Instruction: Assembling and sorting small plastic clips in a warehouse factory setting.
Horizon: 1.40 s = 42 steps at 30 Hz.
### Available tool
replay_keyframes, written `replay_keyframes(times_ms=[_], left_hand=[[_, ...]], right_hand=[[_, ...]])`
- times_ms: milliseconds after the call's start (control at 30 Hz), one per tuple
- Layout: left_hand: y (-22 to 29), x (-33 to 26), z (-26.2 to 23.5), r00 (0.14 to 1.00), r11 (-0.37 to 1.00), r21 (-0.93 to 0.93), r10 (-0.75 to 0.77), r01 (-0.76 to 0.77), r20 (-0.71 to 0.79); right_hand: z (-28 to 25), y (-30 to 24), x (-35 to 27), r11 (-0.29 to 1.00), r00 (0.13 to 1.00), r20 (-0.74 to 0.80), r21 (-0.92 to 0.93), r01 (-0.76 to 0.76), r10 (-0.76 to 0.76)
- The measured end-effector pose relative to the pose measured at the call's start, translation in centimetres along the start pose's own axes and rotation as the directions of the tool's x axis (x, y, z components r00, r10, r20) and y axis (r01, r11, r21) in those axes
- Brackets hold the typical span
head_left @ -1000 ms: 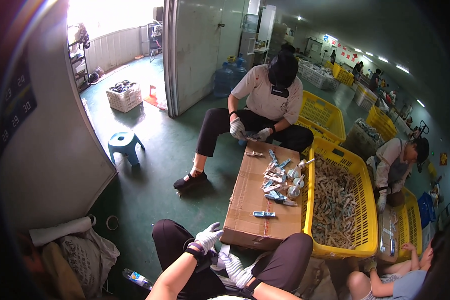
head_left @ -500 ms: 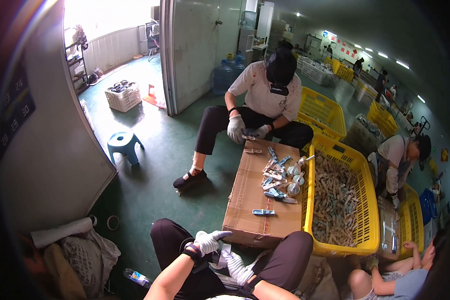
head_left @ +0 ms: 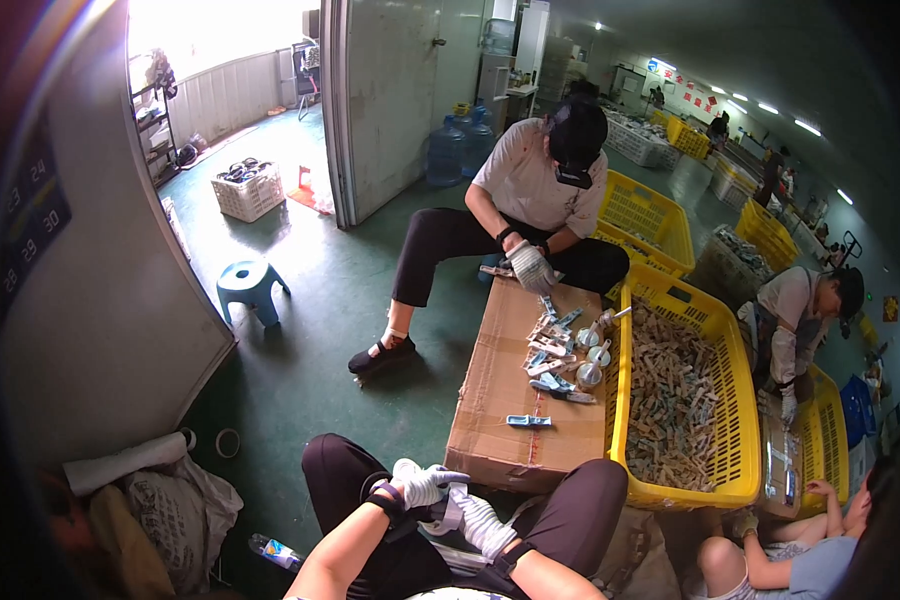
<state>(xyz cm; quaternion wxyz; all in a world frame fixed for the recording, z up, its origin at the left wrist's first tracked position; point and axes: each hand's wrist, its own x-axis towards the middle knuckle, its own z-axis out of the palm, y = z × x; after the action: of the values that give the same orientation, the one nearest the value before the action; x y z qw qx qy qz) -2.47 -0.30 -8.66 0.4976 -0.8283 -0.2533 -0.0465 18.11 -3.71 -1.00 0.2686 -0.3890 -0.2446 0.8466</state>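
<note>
Over my lap, my left hand (head_left: 423, 486) and my right hand (head_left: 484, 527) are close together, both in striped white gloves. A pale grey-white strip (head_left: 451, 512) shows between them; its kind is unclear. The fingers of both hands are bent in around it. Beyond my knees a cardboard box (head_left: 480, 415) carries one blue clothespin (head_left: 528, 421) near its front edge. Farther back on it lies a loose pile of blue and white clothespins (head_left: 550, 350), beside several small round pale-green containers with spouts (head_left: 590, 372).
A yellow crate (head_left: 745, 440) full of clothespins stands right of the box. Opposite me sits a co-worker (head_left: 540, 175) in gloves; others work at the right. A blue stool (head_left: 253, 285), a plastic bottle (head_left: 275, 553) and sacks (head_left: 180, 510) are at the left.
My left fingers have bent in toward my right hand. The co-worker opposite has leaned right and moved a gloved hand over the box's far edge. A clothespin at the box's far left no longer shows there.
</note>
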Motion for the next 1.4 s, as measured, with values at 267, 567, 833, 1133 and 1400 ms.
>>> replay_keyframes(times_ms=[267,567,833,1133,1400], left_hand=[[4.3,-1.7,3.5,0.967,0.754,0.607,0.165,-0.252,0.196],[-2.7,2.2,-2.1,0.742,-0.908,0.418,0.304,0.036,0.597],[-12.1,10.0,-11.8,0.251,-0.678,0.012,0.288,0.735,0.924],[-2.9,5.5,-4.8,0.344,-0.853,-0.042,0.164,0.520,0.924],[-2.5,5.2,-4.6,0.327,-0.846,-0.005,0.200,0.533,0.924]], right_hand=[[0.8,-0.9,-0.4,0.993,0.998,0.030,0.103,-0.059,0.056],[1.5,-1.7,-0.3,0.989,0.987,0.108,0.070,-0.129,0.121],[1.0,-1.6,0.0,0.977,0.979,0.146,0.135,-0.162,0.143],[-1.6,-2.1,0.5,0.926,0.973,0.037,0.302,-0.228,0.227],[-7.4,0.3,0.6,0.987,0.908,-0.407,-0.073,-0.141,0.099]])
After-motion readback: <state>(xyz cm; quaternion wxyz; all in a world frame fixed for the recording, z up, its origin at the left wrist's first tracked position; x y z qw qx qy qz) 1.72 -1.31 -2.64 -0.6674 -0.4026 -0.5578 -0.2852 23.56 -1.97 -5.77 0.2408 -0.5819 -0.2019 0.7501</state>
